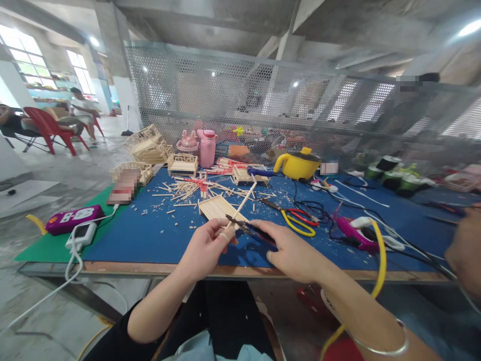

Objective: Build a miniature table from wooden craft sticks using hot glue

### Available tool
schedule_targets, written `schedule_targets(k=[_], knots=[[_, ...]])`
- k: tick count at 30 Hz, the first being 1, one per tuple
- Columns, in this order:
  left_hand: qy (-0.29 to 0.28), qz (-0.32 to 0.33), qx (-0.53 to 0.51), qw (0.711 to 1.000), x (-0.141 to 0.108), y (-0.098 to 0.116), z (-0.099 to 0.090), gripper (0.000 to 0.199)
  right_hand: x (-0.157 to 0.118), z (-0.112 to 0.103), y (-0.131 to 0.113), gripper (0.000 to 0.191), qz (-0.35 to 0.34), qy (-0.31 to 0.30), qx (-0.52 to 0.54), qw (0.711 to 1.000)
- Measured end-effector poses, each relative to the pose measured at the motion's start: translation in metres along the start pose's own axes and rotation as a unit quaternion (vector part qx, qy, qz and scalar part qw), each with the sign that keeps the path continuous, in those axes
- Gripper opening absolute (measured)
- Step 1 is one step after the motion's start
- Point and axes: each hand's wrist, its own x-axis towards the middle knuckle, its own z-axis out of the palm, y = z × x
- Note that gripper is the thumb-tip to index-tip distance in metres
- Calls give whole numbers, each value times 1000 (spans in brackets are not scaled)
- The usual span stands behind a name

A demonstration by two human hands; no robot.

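Between thumb and fingers, my left hand [206, 246] pinches a thin wooden stick [246, 199] that slants up to the right. My right hand [295, 249] is closed around dark-handled cutting pliers [259, 233], whose jaws meet the stick close to my left fingertips. Just behind both hands, a slatted wooden panel [216, 206] lies on the blue mat [150, 240]. Loose sticks [188, 189] and cut scraps are scattered beyond it. A small wooden bed-like frame [183, 164] stands farther back.
Red and yellow-handled scissors [298, 220], cables and a purple power strip [355, 233] lie right. Behind are a yellow pot [300, 164], pink bottle [208, 148] and mesh screen [225, 90]. A phone [124, 186] and purple case [74, 219] lie left. Another person's hand [466, 250] shows far right.
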Motion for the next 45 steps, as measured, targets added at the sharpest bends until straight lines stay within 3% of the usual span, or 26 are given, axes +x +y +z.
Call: schedule_targets(k=[2, 4, 7, 11, 15, 17, 19, 22, 24, 26, 28, 32, 34, 37, 38, 40, 42, 43, 45], knots=[[-1, 1, 21, 1000, -3, 3, 3, 47, 0, -1, 0, 62, 0, 5, 3, 1000], [-5, 28, 44, 999, -5, 4, 6, 41, 0, 0, 1, 60, 5, -6, -2, 1000], [37, 70, 104, 991, 0, 0, 9, 40, 1, 7, 3, 58, 1, -17, -27, 1000], [85, 60, 168, 980, 13, -16, 9, 45, 5, 24, 11, 61, -15, 30, -128, 991], [85, 2, 125, 988, 25, -27, 11, 45, 11, 29, 13, 60, -1, 93, -333, 938], [68, -29, 80, 994, 26, -24, 13, 44, 13, 25, 10, 61, 0, 113, -385, 916], [45, -19, 69, 996, 22, -15, 12, 44, 14, 19, 8, 64, -6, 113, -327, 938], [13, 47, 130, 990, 12, 2, -4, 44, 12, 10, 8, 60, 0, 40, -47, 998], [40, 83, 192, 977, 12, 8, -25, 42, 8, 8, 10, 54, 42, -22, 150, 988], [113, 116, 294, 942, 26, 8, -51, 38, 3, 9, 11, 52, 101, -49, 268, 957], [176, 91, 449, 871, 49, 3, -76, 36, 0, 14, 9, 53, 147, -69, 299, 940], [181, 61, 504, 843, 89, -5, -102, 20, -4, 24, 0, 55, 120, -105, 240, 958], [220, 93, 512, 825, 89, -2, -98, 26, -5, 24, -2, 56, 88, -96, 192, 973], [302, 212, 468, 803, 64, 9, -73, 39, -6, 23, -2, 56, 84, -91, 103, 987], [274, 225, 431, 829, 52, 12, -61, 39, -7, 22, -2, 57, 81, -87, 77, 990], [125, 150, 343, 919, 29, 16, -38, 41, -10, 24, -4, 57, 64, -72, 36, 995], [5, 73, 260, 963, 13, 17, -20, 40, -15, 26, -7, 60, 46, -60, 3, 997], [-13, 54, 223, 973, 8, 17, -14, 39, -19, 27, -9, 61, 42, -58, -13, 997], [30, 52, 152, 987, 6, 16, -11, 36, -29, 26, -10, 63, 40, -59, -45, 996]])
